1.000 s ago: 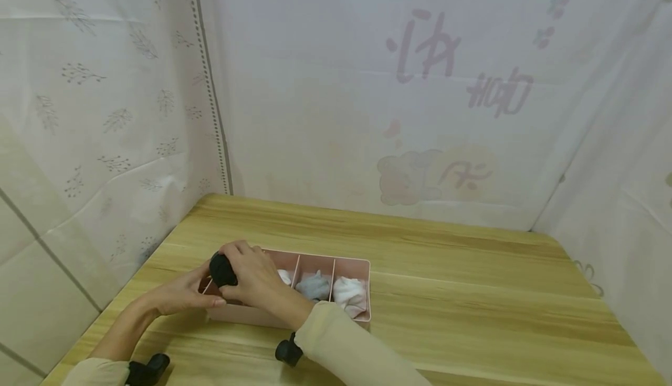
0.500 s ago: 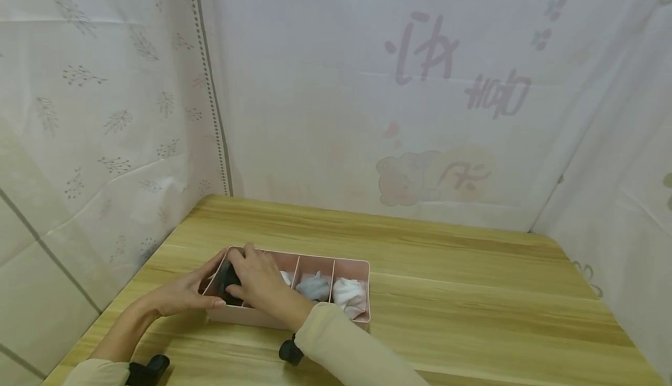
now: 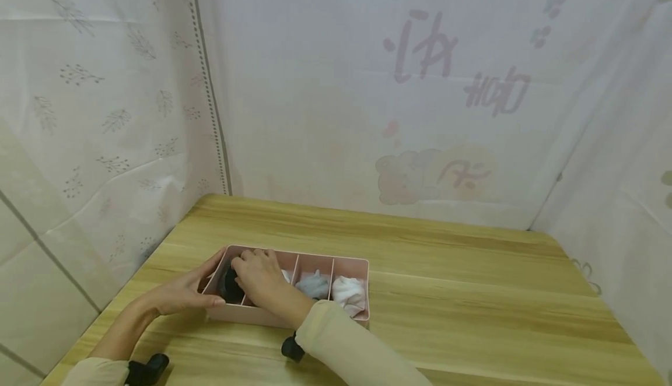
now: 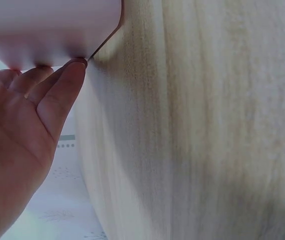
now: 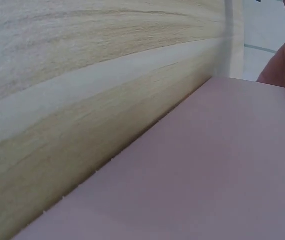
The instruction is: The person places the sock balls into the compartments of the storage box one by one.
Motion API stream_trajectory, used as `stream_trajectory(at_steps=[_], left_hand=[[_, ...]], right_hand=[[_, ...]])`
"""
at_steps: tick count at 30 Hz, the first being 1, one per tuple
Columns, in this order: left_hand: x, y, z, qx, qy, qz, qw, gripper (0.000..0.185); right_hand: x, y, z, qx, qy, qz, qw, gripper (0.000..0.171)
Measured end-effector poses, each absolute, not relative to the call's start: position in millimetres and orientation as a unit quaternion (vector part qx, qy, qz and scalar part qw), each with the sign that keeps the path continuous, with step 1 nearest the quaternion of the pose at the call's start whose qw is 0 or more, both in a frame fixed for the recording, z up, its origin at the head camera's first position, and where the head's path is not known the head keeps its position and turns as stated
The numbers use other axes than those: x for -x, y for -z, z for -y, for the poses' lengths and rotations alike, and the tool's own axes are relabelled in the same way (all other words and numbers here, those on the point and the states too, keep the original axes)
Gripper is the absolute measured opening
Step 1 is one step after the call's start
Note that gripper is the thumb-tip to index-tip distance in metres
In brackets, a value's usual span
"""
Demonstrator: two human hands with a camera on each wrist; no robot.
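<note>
Lowered since a second ago: the black sock bundle [image 3: 230, 285], then held up above the rim, now sunk into the leftmost compartment of the pink divided tray [image 3: 362, 265]. Right hand [image 3: 260, 278] dropped with it — fingers curled down over the bundle, pressing it into the compartment. Left hand [image 3: 181, 292] at the tray's left end, fingers straight and together, laid flat against the outer wall; from the left wrist view, fingertips [image 4: 71, 75] touching the tray's lower corner. Next compartment to the right mostly hidden under the right hand, a scrap of white just showing. Further right, a grey sock bundle [image 3: 313, 285], then a white sock bundle [image 3: 349, 290] in the rightmost compartment. Tray sitting at the near left of the wooden table [image 3: 472, 292] — pale printed curtains [image 3: 336, 94] hanging on the far and side edges.
</note>
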State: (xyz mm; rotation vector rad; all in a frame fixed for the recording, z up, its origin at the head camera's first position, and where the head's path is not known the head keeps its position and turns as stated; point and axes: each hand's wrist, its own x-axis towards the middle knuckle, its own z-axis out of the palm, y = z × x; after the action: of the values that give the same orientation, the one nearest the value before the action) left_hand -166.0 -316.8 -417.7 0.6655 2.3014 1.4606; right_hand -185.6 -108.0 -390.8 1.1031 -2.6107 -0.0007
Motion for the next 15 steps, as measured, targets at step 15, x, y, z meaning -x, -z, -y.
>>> stream_trajectory(at_steps=[15], left_hand=[[165, 418, 323, -0.226, -0.468, -0.845, 0.123, 0.096]], right_hand=[[191, 382, 31, -0.428, -0.127, 0.882, 0.152, 0.033]])
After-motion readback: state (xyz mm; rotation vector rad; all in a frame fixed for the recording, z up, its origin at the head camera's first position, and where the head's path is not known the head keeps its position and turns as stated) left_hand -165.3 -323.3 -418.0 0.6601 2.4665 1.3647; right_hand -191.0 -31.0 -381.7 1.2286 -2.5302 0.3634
